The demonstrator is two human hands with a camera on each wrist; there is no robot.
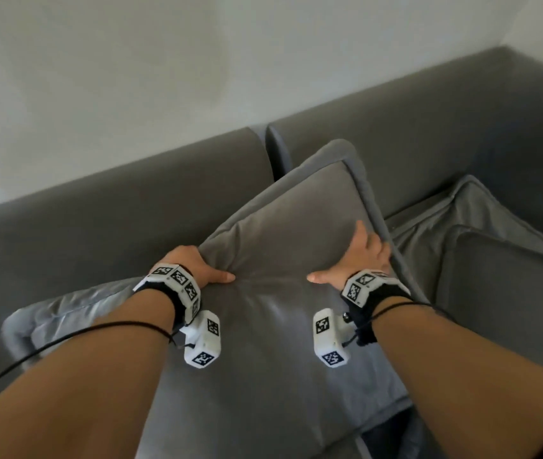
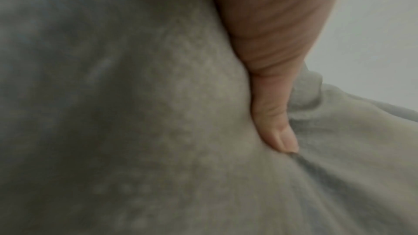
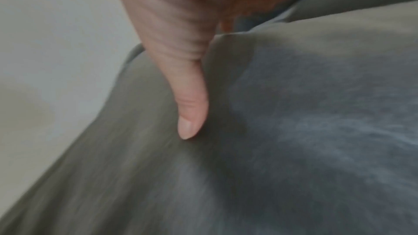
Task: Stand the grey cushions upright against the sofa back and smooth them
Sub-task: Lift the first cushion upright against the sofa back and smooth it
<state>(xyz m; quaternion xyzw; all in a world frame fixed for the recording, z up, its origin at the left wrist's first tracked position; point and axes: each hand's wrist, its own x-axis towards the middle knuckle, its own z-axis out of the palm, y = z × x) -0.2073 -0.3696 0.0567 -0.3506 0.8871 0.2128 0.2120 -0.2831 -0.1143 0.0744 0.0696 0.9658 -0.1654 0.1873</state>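
A large grey cushion [image 1: 283, 246] is tilted up in the middle of the head view, its far corner reaching towards the sofa back [image 1: 124, 200]. My left hand [image 1: 202, 266] grips its left edge, thumb on the front face, fingers hidden behind. My right hand [image 1: 361, 258] holds the right edge the same way, thumb pointing inward. In the left wrist view the thumb [image 2: 278, 128] digs into the cushion fabric [image 2: 158, 113] and creases it. In the right wrist view the thumb [image 3: 192, 112] presses on the cushion [image 3: 316, 113].
A lighter grey cushion [image 1: 65, 303] lies flat at the left, partly under the held one. Two more grey cushions [image 1: 472, 213] [image 1: 511, 299] lie at the right by the sofa corner. A pale wall [image 1: 131, 77] rises behind the sofa.
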